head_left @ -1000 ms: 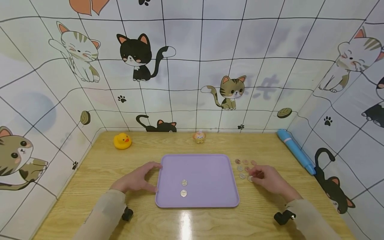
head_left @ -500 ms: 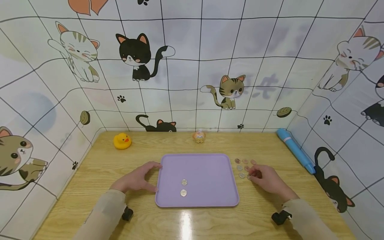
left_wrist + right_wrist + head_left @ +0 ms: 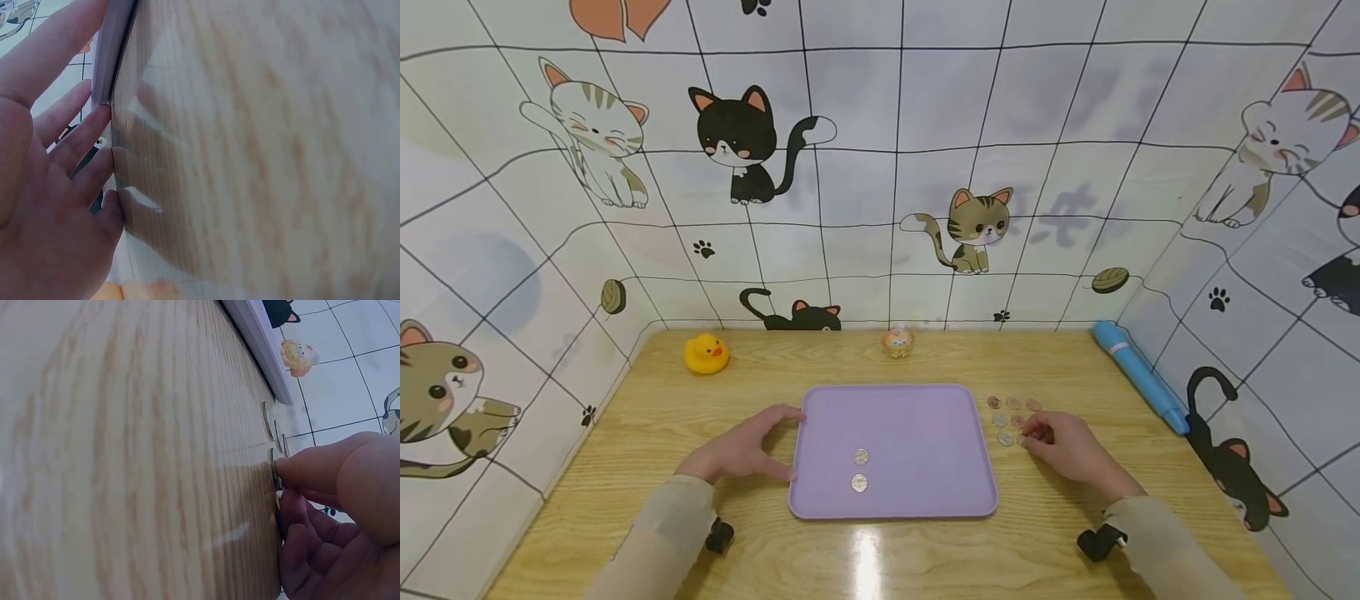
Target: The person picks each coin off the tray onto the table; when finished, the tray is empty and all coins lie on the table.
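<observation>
A light purple tray (image 3: pixel 925 450) lies on the wooden table, with two silvery coins on its left half, a front coin (image 3: pixel 859 483) and a coin (image 3: pixel 861 457) behind it. My left hand (image 3: pixel 745 446) rests at the tray's left rim, thumb and fingers spread; in the left wrist view the fingers (image 3: pixel 81 144) reach along its edge. Right of the tray, my right hand (image 3: pixel 1067 446) pinches at a silvery coin (image 3: pixel 1021 440) with thumb and forefinger; in the right wrist view this coin (image 3: pixel 273 469) lies at table level under the thumb tip. Several coppery and silvery coins (image 3: pixel 1004 438) lie beside it.
A yellow rubber duck (image 3: pixel 706 354) stands at the back left and a small orange-and-white figurine (image 3: pixel 898 342) at the back middle. A thick blue pen-shaped stick (image 3: pixel 1140 377) lies along the right edge. Cat-patterned walls (image 3: pixel 865 183) enclose the table on three sides.
My right hand has shifted slightly left, and the coin at its fingertips has slid a little left with it. The left hand and the tray stay in place.
</observation>
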`<action>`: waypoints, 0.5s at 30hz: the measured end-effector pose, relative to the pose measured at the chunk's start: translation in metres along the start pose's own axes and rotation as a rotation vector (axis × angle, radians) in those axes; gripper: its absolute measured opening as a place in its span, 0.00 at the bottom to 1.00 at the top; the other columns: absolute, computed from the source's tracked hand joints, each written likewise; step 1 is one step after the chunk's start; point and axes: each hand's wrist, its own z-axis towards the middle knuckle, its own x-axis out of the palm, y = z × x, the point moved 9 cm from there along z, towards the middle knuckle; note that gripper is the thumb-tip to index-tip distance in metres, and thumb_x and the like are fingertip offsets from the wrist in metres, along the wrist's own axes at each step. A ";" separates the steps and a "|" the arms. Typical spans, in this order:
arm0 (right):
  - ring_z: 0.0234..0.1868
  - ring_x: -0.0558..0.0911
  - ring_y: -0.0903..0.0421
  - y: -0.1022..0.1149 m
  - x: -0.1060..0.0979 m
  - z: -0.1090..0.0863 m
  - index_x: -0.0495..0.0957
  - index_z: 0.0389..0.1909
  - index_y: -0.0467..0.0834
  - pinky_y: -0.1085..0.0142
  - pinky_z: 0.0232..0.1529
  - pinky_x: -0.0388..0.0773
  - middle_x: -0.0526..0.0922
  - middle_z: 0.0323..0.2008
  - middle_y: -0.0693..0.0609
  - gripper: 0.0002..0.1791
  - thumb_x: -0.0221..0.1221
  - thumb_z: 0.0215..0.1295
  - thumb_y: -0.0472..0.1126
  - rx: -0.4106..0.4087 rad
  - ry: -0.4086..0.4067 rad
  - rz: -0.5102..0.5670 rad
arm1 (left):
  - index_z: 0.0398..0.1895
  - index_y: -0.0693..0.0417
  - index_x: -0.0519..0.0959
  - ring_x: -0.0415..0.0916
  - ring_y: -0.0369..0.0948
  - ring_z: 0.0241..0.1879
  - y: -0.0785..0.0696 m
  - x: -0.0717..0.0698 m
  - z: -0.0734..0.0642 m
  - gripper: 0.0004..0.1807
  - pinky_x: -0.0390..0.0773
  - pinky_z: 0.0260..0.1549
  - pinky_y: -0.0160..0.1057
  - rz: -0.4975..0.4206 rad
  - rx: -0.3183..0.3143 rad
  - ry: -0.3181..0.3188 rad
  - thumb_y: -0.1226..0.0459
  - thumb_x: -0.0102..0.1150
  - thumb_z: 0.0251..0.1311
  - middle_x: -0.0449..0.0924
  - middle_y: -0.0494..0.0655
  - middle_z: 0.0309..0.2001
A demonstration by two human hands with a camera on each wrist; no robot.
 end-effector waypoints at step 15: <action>0.33 0.77 0.60 -0.001 -0.002 0.002 0.84 0.40 0.43 0.67 0.34 0.77 0.82 0.32 0.56 0.03 0.69 0.68 0.36 -0.003 -0.013 -0.005 | 0.74 0.41 0.70 0.51 0.58 0.81 -0.003 0.000 -0.002 0.50 0.47 0.78 0.67 -0.015 -0.004 -0.001 0.54 0.86 0.45 0.60 0.52 0.80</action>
